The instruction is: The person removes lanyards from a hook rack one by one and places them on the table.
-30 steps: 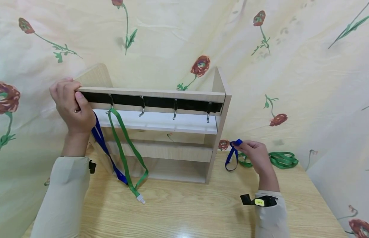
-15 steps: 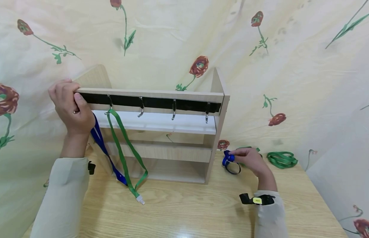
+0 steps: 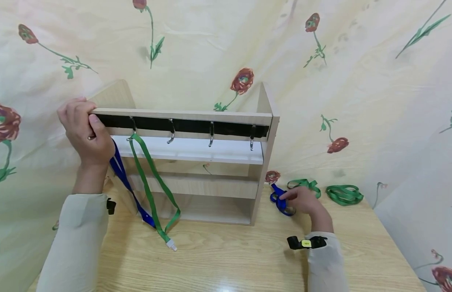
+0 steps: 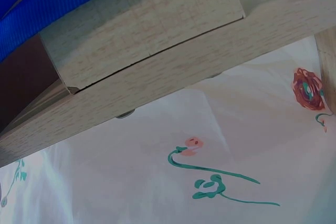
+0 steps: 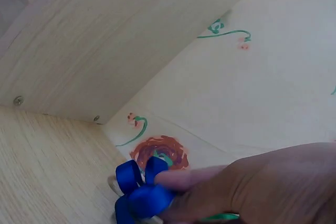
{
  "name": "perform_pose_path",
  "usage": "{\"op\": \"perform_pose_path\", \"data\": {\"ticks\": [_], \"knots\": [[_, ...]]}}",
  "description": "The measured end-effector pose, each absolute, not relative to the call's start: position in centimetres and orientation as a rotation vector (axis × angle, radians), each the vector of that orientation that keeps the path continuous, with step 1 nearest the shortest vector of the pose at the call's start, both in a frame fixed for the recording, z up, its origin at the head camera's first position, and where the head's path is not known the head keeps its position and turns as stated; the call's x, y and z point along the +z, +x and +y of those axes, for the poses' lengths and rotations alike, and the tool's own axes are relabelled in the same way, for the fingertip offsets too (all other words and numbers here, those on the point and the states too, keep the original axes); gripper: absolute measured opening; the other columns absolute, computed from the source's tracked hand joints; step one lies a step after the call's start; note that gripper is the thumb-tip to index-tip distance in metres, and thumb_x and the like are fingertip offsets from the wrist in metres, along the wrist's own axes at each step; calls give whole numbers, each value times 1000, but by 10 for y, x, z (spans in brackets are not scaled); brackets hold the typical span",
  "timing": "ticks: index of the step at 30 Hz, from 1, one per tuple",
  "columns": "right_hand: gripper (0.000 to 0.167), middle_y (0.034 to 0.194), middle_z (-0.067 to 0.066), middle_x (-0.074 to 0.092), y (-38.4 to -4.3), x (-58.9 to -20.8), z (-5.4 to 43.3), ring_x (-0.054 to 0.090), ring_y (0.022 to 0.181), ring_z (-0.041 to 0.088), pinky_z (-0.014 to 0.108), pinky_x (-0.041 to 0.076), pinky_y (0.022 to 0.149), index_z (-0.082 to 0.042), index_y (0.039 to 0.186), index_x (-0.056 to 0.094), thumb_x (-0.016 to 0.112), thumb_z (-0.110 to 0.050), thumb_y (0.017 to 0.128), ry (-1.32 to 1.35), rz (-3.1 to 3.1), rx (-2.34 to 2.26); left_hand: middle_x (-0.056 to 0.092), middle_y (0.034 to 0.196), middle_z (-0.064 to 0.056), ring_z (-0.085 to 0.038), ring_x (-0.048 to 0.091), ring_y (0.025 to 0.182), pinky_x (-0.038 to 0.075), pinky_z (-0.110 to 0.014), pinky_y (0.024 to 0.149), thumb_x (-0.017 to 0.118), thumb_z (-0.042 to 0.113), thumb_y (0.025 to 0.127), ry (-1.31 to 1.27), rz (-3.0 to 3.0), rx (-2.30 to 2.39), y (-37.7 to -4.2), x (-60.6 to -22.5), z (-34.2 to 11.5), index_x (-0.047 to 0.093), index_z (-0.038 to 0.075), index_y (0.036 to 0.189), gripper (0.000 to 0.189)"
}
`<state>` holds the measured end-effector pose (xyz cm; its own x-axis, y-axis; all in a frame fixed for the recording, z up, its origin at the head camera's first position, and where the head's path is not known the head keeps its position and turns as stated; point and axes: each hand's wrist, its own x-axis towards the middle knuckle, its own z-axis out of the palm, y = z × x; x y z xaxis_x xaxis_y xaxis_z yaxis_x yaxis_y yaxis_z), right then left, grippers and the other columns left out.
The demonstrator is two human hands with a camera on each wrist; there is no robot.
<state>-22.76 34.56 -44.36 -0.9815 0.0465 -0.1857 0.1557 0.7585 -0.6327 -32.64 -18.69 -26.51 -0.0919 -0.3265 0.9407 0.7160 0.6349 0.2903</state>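
Note:
In the head view my left hand grips the upper left end of a wooden shelf unit, its thumb over the front rail. A green lanyard hangs from the leftmost visible hook. Another lanyard, a blue one, hangs beside it, its top hidden behind my left hand; its strap crosses the left wrist view. At the shelf's right, my right hand pinches a bundled blue lanyard low at the tabletop. Its loops spread around my fingertips.
Two green lanyards, one loosely looped and one coiled, lie at the table's back right. Several metal hooks line the black strip on the shelf. Flowered cloth covers the wall behind the table.
My right hand has lowered the blue lanyard to the tabletop, where its loops have settled, uncovering the loose green lanyard behind. My left hand keeps its grip on the shelf.

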Motion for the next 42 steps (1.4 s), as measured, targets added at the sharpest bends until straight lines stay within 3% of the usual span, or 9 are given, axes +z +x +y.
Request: {"op": "perform_pose_path", "data": {"ticks": [5, 10, 17, 22, 29, 35, 42], "knots": [[29, 116, 20, 76, -223, -440, 347, 61, 88, 23, 31, 47, 71, -1, 113, 80, 63, 3, 90, 72, 2768, -973, 56, 93, -37, -49, 59, 108, 32, -37, 115, 37, 24, 92, -350, -1424, -898, -326, -265, -189, 57, -15, 91, 44], [22, 104, 17, 77, -218, -435, 353, 66, 84, 21, 35, 57, 71, 0, 104, 82, 64, 1, 92, 18, 2774, -1001, 55, 92, -36, -49, 59, 107, 32, -37, 115, 38, 23, 92, -362, -1420, -896, -328, -265, -189, 57, -15, 91, 43], [26, 134, 28, 69, -214, -431, 366, 73, 103, 26, 46, 64, 86, 1, 117, 78, 61, -5, 98, 55, 2693, -1159, 56, 93, -37, -48, 59, 109, 32, -37, 115, 37, 24, 92, -356, -1426, -900, -327, -264, -188, 57, -16, 91, 44], [32, 126, 26, 73, -212, -429, 369, 76, 105, 31, 48, 63, 90, 5, 125, 72, 60, -15, 103, 140, 2652, -1275, 56, 93, -37, -48, 59, 108, 32, -37, 115, 37, 23, 91, -356, -1415, -904, -326, -263, -187, 57, -17, 91, 44], [41, 110, 23, 72, -215, -428, 369, 70, 91, 25, 40, 63, 79, 10, 128, 66, 54, -23, 106, 316, 2676, -1202, 55, 92, -37, -49, 59, 108, 32, -37, 115, 37, 24, 91, -357, -1416, -901, -327, -265, -187, 57, -16, 90, 44], [43, 112, 21, 67, -214, -431, 366, 72, 92, 27, 45, 63, 83, 8, 122, 64, 50, -31, 109, 362, 2636, -1119, 55, 91, -37, -50, 58, 106, 33, -38, 115, 37, 24, 91, -363, -1408, -903, -326, -267, -187, 57, -16, 90, 44], [53, 125, 31, 66, -218, -429, 362, 74, 99, 30, 45, 63, 85, 14, 139, 56, 48, -29, 109, 321, 2618, -1126, 56, 92, -37, -49, 59, 108, 33, -38, 115, 37, 23, 91, -364, -1401, -904, -326, -264, -186, 58, -16, 91, 44]]}}
